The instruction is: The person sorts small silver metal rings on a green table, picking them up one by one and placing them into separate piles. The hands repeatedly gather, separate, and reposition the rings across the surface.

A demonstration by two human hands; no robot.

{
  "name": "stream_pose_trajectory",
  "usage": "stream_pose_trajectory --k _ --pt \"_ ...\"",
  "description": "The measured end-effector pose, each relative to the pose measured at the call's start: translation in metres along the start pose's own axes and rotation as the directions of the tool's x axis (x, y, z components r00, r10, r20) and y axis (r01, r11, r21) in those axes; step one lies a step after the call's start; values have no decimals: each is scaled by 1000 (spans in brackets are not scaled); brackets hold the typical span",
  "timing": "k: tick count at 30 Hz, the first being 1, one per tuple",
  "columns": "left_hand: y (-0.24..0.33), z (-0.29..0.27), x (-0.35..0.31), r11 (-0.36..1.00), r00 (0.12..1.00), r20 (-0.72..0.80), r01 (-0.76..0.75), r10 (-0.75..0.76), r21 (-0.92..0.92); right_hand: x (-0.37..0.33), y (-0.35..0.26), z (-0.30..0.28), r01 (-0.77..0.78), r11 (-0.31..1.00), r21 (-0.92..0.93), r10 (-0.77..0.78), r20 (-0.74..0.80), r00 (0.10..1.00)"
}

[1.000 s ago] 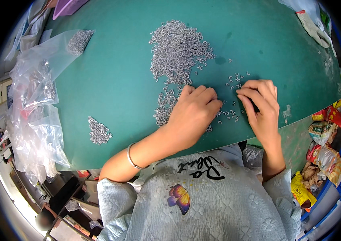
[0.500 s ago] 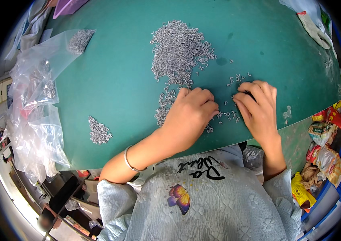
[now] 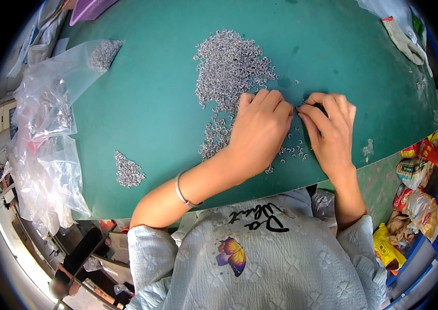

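A large pile of small C-shaped metal pieces [image 3: 232, 67] lies on the green table, with a looser strip of them [image 3: 215, 137] trailing toward me. My left hand [image 3: 261, 126] is closed beside the pile's near end, its fingertips turned down and away; whatever they hold is hidden. To its right, my right hand [image 3: 331, 126] is curled with thumb and fingers drawn together. A tiny grey C-shaped piece shows at its fingertips, close to the left hand's fingers. Several loose pieces [image 3: 294, 151] are scattered on the table between and below the hands.
A smaller heap of the pieces [image 3: 128, 169] sits at the left on the green table [image 3: 162, 119]. Clear plastic bags [image 3: 48, 139], some with pieces inside, line the left edge. A purple basket [image 3: 89, 9] stands far left; a work glove [image 3: 404, 41] lies far right.
My left hand has moved away from me and to the right, nearer the right hand. My right hand has shifted slightly away from me. Loose pieces that lay beyond its fingertips are largely out of sight.
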State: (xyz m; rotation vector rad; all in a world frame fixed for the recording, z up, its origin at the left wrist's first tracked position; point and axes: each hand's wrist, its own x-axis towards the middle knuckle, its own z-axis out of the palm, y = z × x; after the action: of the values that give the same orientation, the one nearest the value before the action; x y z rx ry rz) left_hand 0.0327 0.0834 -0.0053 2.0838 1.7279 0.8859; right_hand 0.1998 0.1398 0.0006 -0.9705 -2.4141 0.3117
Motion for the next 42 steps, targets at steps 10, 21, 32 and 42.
stream_pose_trajectory --k 10,21,32,42 --pt "-3 -21 -18 982 966 193 -156 175 -108 -1 -1 2 -9 1000 -3 9 -38 999" --pt "-4 -2 4 996 997 55 -58 61 -61 -10 -7 -9 -120 986 118 114 50 992" --pt "5 -12 -5 992 985 169 -24 45 -126 -24 7 -21 -181 980 78 181 11 984" --pt "11 -6 -2 984 993 71 -86 98 -156 -26 14 -30 -161 985 59 160 15 987"
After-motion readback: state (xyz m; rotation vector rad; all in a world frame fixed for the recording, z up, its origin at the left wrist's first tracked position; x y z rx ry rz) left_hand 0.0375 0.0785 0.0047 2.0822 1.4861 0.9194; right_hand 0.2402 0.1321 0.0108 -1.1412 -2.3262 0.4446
